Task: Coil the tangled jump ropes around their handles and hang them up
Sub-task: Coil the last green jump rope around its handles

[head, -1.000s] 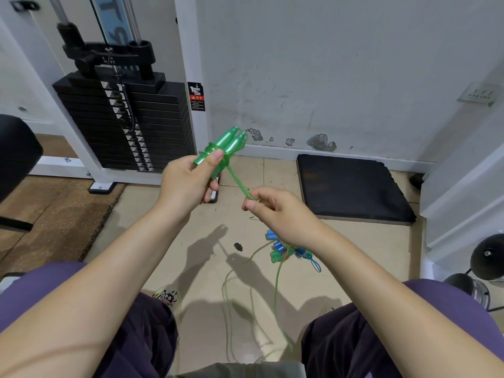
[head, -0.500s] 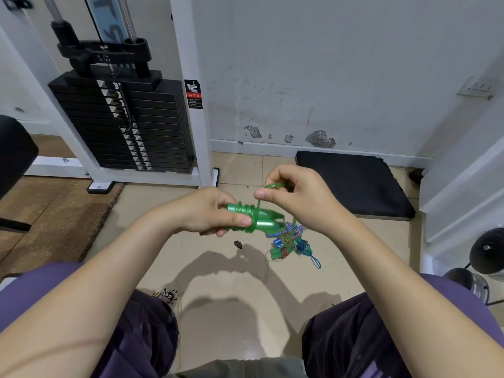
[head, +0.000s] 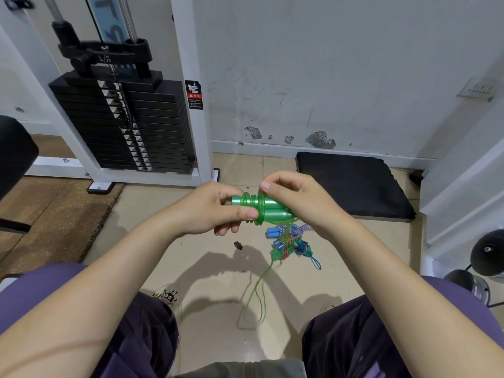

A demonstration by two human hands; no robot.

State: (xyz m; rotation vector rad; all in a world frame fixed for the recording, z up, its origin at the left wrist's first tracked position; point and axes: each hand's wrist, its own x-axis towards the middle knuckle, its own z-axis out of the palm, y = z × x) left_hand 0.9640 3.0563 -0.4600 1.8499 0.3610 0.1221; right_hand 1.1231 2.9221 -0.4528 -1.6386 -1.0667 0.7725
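Green plastic handles [head: 261, 210] lie level between both hands: left hand [head: 218, 208] grips their narrow end steady, right hand [head: 297, 200] pinches the green cord [head: 256, 296], seemingly winding it. Remaining tangled ropes [head: 291, 241] sit on the floor [head: 218, 255] below.

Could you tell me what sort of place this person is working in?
Most likely a gym or home workout room: a weight stack on a white cable machine frame, a black floor mat, and jump ropes piled on the tile floor.

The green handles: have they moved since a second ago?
Yes. The green handles came down from level with the weight stack's base and now lie sideways, nearer the black mat.
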